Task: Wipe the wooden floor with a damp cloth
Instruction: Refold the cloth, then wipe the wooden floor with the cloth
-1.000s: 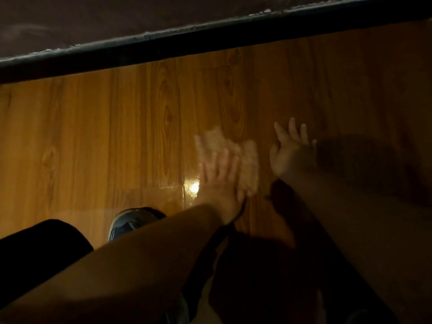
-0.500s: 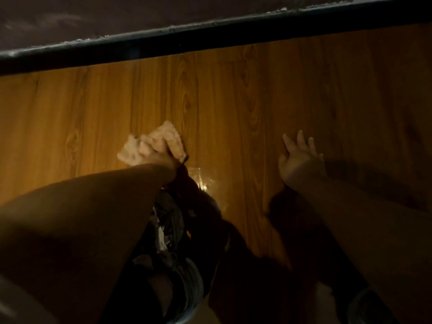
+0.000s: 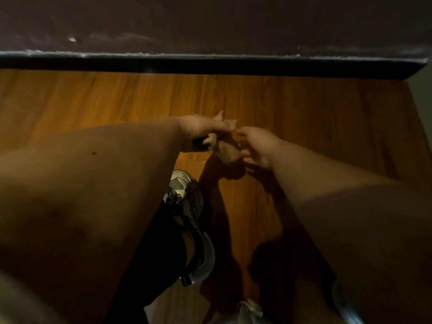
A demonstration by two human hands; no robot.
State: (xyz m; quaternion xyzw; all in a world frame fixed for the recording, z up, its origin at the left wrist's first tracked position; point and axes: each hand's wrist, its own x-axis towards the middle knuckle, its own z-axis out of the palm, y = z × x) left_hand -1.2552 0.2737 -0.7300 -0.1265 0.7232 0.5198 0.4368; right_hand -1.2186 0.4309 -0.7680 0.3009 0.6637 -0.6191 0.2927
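A small tan cloth (image 3: 228, 152) hangs bunched between my two hands, lifted off the wooden floor (image 3: 315, 127). My left hand (image 3: 202, 128) grips its upper part, with a corner of cloth poking out above the fingers. My right hand (image 3: 258, 146) meets it from the right, fingers pinching the cloth's top edge and curled beside the hanging part. The cloth casts a dark shadow on the boards below. Most of the cloth is hidden by my fingers.
A dark skirting board (image 3: 210, 65) runs along the far edge of the floor under a dark wall (image 3: 210, 22). My grey shoe (image 3: 187, 206) and black trouser leg stand below the hands. Another pale shoe (image 3: 250, 309) shows at the bottom edge.
My left hand lifted the cloth from the floor and moved right. My right hand left the boards and came in to grip the cloth. The camera rose.
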